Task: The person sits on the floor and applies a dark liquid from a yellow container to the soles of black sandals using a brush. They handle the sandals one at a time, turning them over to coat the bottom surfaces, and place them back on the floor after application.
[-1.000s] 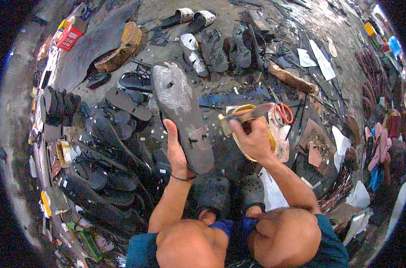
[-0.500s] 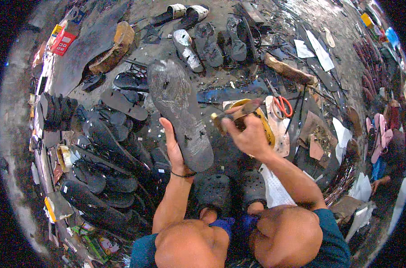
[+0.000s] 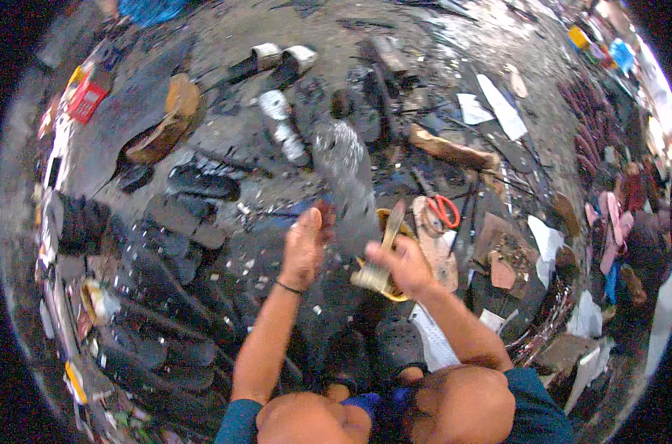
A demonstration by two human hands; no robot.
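My left hand [image 3: 305, 248] is raised edge-on, its fingers stretched forward and apparently wrapped round nothing. Just beyond its fingertips is a dark grey shoe sole [image 3: 343, 166], smeared by motion, with a whitish patch on its far end. In my right hand [image 3: 408, 268] is a flat brush [image 3: 387, 255], its handle pointing away from me and its pale bristles toward me. Beneath the brush lies a yellow container [image 3: 400, 296], mostly covered by the hand and brush. Scissors with orange handles [image 3: 443, 212] rest on a tan sole-shaped piece [image 3: 437, 255] right of it.
Rows of black soles and sandals [image 3: 158, 311] crowd the left. White-strapped sandals [image 3: 295, 63] and a silvery-white sole [image 3: 280, 126] lie ahead. A wooden block [image 3: 454, 150] and white scraps [image 3: 502, 107] are at far right, pink sandals [image 3: 613, 226] beyond. My dark clogs [image 3: 400, 344] are below.
The sole has moved forward, away from my left hand, which no longer appears to grip it. The brush has turned, its bristles now toward me. The whole view has shifted.
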